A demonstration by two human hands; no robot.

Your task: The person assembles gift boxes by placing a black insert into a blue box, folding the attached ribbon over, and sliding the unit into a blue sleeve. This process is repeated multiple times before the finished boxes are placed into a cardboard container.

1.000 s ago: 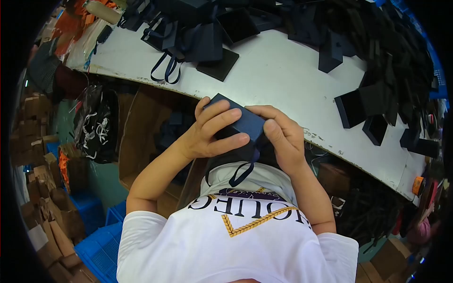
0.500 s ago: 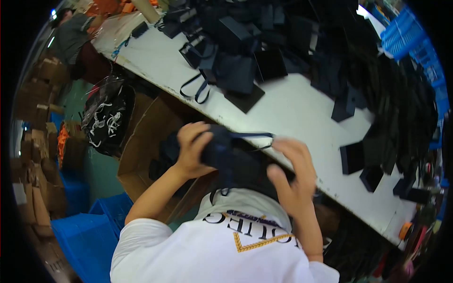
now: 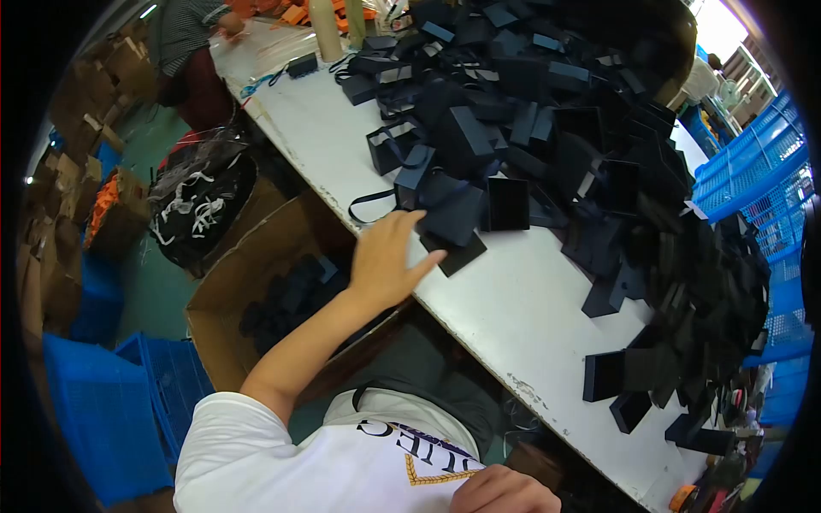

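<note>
My left hand (image 3: pixel 385 261) reaches over the front edge of the white table (image 3: pixel 487 316), fingers stretched and apart, holding nothing. Just beyond its fingertips lies a navy box-like piece (image 3: pixel 453 209), overlapping a flat black piece (image 3: pixel 462 255) near my thumb. A dark ribbon loop (image 3: pixel 372 201) lies beside them at the table edge. My right hand (image 3: pixel 505 492) is low against my white shirt, its fingers curled in; whatever they hold, if anything, is hidden. Below my left forearm, an open cardboard carton (image 3: pixel 224 295) contains several dark navy pieces (image 3: pixel 295 295).
A large heap of navy boxes (image 3: pixel 513 77) covers the table's far side, and black pieces (image 3: pixel 701 308) pile up at right. Blue crates (image 3: pixel 94 402) stand at lower left, blue baskets (image 3: pixel 770 171) at right. Another person (image 3: pixel 192 51) is at the upper left.
The navy piece with a ribbon is no longer in my left hand, which has opened and moved over the table edge. My right hand has left the ribbon and dropped to my shirt, curling.
</note>
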